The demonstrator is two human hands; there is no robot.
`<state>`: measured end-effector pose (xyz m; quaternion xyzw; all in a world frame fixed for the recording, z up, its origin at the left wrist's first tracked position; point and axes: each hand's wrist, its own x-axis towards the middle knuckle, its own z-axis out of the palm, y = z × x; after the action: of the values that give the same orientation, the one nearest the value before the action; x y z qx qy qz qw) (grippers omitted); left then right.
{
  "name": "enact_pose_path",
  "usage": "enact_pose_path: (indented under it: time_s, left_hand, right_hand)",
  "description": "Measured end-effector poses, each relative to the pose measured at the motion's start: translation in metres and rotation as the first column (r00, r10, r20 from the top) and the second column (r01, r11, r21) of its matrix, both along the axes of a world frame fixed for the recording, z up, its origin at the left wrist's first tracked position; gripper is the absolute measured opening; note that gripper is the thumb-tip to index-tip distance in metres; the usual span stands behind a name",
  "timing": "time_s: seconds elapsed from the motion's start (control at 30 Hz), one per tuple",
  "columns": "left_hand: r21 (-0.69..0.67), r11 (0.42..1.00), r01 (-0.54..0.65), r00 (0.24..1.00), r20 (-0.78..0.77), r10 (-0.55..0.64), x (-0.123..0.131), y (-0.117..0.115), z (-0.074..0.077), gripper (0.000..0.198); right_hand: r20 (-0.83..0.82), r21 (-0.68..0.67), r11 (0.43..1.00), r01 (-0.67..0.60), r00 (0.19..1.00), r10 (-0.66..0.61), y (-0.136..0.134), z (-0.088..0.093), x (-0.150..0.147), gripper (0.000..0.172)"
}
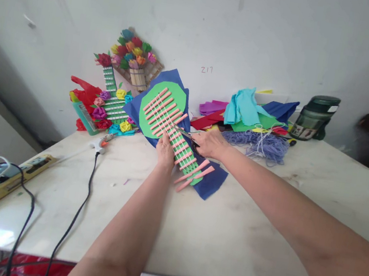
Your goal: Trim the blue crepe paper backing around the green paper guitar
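Observation:
In the middle of the view is a guitar-shaped craft piece (148, 99) of green sheet, with pink strips laid across it and white strings running along it. A dark blue sheet (214, 180) lies behind it and sticks out around its edges. My left hand (165, 150) grips the craft piece near where the round body meets the neck. Scissors (185, 133) are in my right hand (209, 143), their blades over the neck close to the pink strips. Loose pink strip ends jut past the neck's lower end.
Left stand a second green guitar craft (111, 80) with paper flowers and a flower-basket craft (137, 79). A glue gun (98, 144) and yellow power strip (36, 166) trail cords. Right are coloured sheets (243, 107), purple yarn (256, 145) and a green bottle (313, 119).

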<state>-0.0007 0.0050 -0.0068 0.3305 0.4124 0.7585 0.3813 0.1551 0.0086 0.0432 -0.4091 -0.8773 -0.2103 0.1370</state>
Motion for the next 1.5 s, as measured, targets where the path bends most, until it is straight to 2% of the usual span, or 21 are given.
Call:
enact_pose_path:
  time_s: [0.4,0.6,0.93,1.3,1.43,1.5]
  left_hand:
    - [-0.028,0.998,-0.052,0.999,0.006,0.052,-0.002,0.003,0.001,0.036]
    - [-0.040,0.998,-0.050,0.998,-0.033,0.049,-0.005,0.005,-0.002,0.038]
    - [-0.029,0.999,-0.014,0.999,-0.035,0.013,-0.005,0.004,-0.003,0.040]
    - [-0.033,0.999,-0.031,0.998,-0.057,0.029,-0.004,0.005,-0.004,0.040]
    - [-0.035,0.999,-0.023,0.999,-0.041,0.021,-0.004,0.002,-0.001,0.041]
    - [-0.049,0.999,-0.010,1.000,-0.018,0.009,-0.005,0.000,0.001,0.041]
  right_hand:
    - [-0.001,-0.066,0.998,0.013,1.000,-0.013,0.002,-0.004,-0.007,0.031]
    - [-0.010,-0.044,0.999,0.010,1.000,-0.011,0.003,-0.008,-0.002,0.031]
    - [-0.027,-0.065,0.998,0.019,0.999,-0.021,0.002,0.004,-0.005,0.033]
    - [-0.050,-0.020,0.999,0.030,0.998,-0.031,0.007,-0.005,-0.002,0.031]
    - [-0.132,0.015,1.000,-0.003,0.991,0.005,0.006,-0.010,0.004,0.033]
    - [-0.215,0.033,0.999,0.024,0.976,-0.016,0.003,-0.014,0.008,0.036]
